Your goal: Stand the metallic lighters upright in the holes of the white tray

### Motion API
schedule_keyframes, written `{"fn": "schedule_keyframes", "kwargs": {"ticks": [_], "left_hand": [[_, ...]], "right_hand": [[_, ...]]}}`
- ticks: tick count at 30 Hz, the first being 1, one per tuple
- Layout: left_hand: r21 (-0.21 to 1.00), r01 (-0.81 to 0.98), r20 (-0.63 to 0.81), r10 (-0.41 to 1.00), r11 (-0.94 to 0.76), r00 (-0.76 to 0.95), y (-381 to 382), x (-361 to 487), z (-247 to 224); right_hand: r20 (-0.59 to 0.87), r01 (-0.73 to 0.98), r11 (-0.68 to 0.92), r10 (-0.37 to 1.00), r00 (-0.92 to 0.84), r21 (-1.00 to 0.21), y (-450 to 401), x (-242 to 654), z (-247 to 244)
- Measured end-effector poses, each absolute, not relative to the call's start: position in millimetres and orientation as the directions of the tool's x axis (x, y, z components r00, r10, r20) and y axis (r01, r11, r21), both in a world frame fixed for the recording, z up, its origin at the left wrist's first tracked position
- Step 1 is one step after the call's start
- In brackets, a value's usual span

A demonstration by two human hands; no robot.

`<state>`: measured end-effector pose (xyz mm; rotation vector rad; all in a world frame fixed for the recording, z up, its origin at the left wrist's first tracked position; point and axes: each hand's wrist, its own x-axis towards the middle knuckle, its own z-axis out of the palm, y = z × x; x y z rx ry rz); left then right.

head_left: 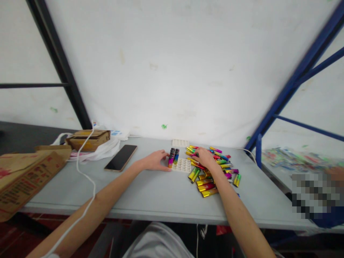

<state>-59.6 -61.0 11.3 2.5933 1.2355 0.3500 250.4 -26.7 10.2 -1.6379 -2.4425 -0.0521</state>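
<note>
A white tray with rows of holes (185,165) lies on the table, and several shiny lighter-like tubes (171,158) with dark tops stand upright in its left part. My left hand (155,160) rests at the tray's left edge, thumb and fingers apart, beside the standing tubes. To the right is a loose pile of metallic tubes (205,187) in yellow, red, green, blue and purple. Over the far side of this pile my right hand (203,156) has its fingers bent together around a tube, which they partly hide.
Behind the first tray lies another white tray (180,143). A phone (120,157), a small cardboard box (88,139) and a large carton (32,175) are at left. A white cable (85,175) hangs across the left side. Another person (337,175) is at far right.
</note>
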Motion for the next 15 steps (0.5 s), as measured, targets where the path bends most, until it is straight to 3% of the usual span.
{"fn": "schedule_keyframes", "kwargs": {"ticks": [4, 8, 12, 15], "left_hand": [[0.312, 0.730, 0.114, 0.787, -0.608, 0.606, -61.6, -58.9, 11.8], [0.323, 0.720, 0.120, 0.782, -0.614, 0.612, -60.7, -59.4, 10.4], [0.327, 0.705, 0.142, 0.770, -0.629, 0.622, -59.6, -60.7, 8.2], [0.333, 0.698, 0.152, 0.767, -0.634, 0.623, -59.1, -60.8, 7.5]], "right_hand": [[0.310, 0.895, 0.417, 0.881, -0.357, -0.156, -27.0, 249.9, 5.2], [0.437, 0.768, 0.447, 0.866, -0.243, -0.460, -30.2, 247.4, 9.8], [0.446, 0.454, 0.436, 0.890, -0.092, -0.777, -35.2, 239.1, 16.8], [0.395, 0.188, 0.396, 0.918, -0.044, -0.899, -37.6, 230.5, 16.5]]}}
